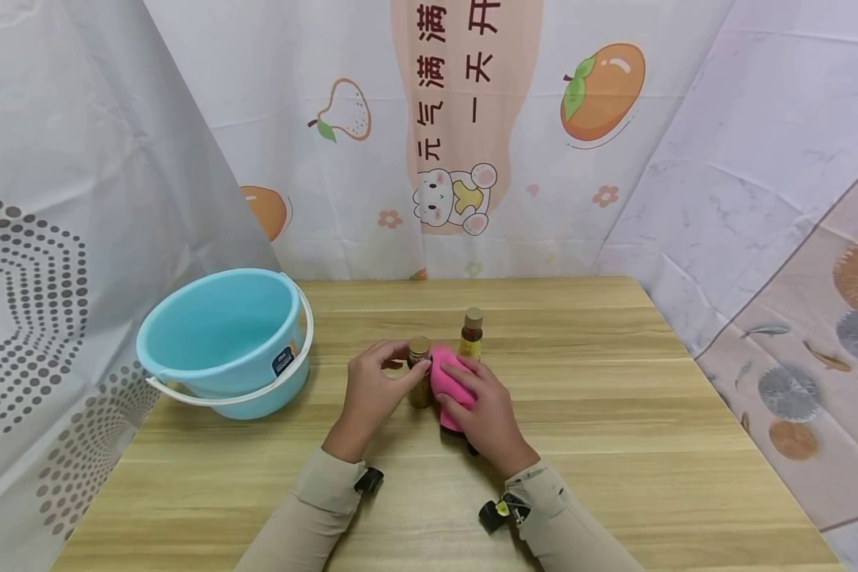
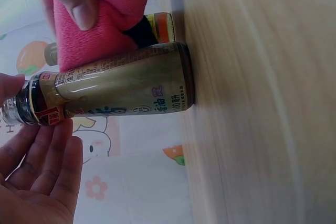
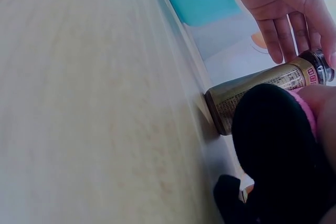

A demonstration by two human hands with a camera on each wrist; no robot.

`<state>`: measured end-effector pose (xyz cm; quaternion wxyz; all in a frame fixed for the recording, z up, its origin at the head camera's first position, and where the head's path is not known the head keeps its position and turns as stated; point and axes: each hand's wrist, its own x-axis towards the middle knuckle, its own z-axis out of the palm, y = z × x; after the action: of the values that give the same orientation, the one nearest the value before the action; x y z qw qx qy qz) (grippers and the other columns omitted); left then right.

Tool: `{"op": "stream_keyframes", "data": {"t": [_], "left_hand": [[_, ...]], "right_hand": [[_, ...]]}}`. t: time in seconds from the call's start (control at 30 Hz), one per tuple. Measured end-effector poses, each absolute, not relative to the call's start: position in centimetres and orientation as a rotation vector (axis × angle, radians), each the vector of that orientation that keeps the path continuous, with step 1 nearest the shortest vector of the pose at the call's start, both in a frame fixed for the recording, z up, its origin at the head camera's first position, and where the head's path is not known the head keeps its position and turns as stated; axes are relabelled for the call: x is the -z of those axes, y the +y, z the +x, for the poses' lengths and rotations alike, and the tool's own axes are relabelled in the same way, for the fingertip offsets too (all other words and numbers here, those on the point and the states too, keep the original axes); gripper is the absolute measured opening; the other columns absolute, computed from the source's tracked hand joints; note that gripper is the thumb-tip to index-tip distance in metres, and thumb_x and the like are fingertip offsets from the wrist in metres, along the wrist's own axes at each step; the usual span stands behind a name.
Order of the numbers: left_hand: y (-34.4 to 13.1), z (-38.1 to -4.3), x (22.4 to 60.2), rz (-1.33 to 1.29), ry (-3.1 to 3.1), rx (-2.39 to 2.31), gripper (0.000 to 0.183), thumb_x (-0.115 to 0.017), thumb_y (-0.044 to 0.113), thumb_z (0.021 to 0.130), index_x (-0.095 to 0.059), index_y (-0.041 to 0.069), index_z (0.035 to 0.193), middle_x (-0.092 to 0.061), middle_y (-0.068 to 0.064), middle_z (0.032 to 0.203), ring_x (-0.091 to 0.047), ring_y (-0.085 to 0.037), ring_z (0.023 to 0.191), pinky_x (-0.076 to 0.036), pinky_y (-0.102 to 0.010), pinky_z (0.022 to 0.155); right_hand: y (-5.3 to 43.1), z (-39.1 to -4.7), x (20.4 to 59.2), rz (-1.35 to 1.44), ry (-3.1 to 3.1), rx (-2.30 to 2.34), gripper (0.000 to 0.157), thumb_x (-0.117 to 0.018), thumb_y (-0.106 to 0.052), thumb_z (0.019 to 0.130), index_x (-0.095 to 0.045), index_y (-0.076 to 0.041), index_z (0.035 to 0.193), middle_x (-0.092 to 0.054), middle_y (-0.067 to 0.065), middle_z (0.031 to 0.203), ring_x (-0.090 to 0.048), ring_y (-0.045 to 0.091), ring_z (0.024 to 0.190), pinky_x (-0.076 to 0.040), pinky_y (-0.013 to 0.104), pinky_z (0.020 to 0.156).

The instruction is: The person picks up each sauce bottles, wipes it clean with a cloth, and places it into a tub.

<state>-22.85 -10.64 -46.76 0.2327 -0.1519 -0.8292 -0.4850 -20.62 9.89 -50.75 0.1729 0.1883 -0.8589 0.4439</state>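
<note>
A glass bottle (image 1: 420, 392) with a gold cap and Chinese lettering stands upright on the table. My left hand (image 1: 376, 383) pinches it at the neck, thumb on one side and fingers on the other. In my right hand (image 1: 488, 411) is a bunched pink plush cloth (image 1: 450, 384), pressed against the bottle's side, as the left wrist view shows. A black rounded part (image 3: 273, 129) edged in pink hangs below that hand in the right wrist view. Just behind the cloth stands a second, brown bottle (image 1: 473, 324) with a yellow label, partly covered by my right hand.
A light blue bucket (image 1: 257, 397) with a white handle stands at the table's left. The wooden table (image 1: 615, 445) stretches to the right of my hands. Printed curtains (image 1: 357, 199) hang behind the table and along both sides.
</note>
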Motion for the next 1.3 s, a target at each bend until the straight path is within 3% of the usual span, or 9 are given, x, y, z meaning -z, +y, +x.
{"op": "stream_keyframes", "data": {"t": [0.63, 0.83, 1.3], "left_hand": [[-10.68, -22.79, 46.68, -0.427, -2.287, 1.326, 0.037, -0.086, 0.032, 0.086, -0.078, 0.01, 0.114, -0.077, -0.002, 0.105, -0.074, -0.014, 0.096, -0.063, -0.032, 0.079], [-10.69, -22.83, 46.83, -0.409, -2.274, 1.326, 0.041, -0.087, 0.038, 0.085, -0.075, 0.014, 0.116, -0.074, 0.002, 0.107, -0.072, -0.012, 0.097, -0.063, -0.031, 0.082], [-10.51, -22.82, 46.8, -0.396, -2.257, 1.302, 0.039, -0.088, 0.038, 0.084, -0.077, 0.011, 0.11, -0.076, -0.001, 0.102, -0.073, -0.014, 0.093, -0.063, -0.034, 0.08]], "right_hand": [[9.71, -20.75, 50.81, 0.425, -2.645, -1.22, 0.049, -0.084, -0.022, 0.089, -0.07, -0.019, 0.136, -0.059, 0.012, 0.146, -0.059, 0.034, 0.133, -0.054, 0.049, 0.106], [9.72, -20.7, 50.77, 0.429, -2.651, -1.211, 0.048, -0.084, -0.024, 0.09, -0.07, -0.019, 0.136, -0.059, 0.011, 0.146, -0.06, 0.033, 0.132, -0.055, 0.049, 0.105], [9.78, -20.61, 50.61, 0.462, -2.594, -1.201, 0.047, -0.084, -0.024, 0.09, -0.071, -0.02, 0.134, -0.059, 0.012, 0.146, -0.061, 0.032, 0.132, -0.055, 0.047, 0.104]]}}
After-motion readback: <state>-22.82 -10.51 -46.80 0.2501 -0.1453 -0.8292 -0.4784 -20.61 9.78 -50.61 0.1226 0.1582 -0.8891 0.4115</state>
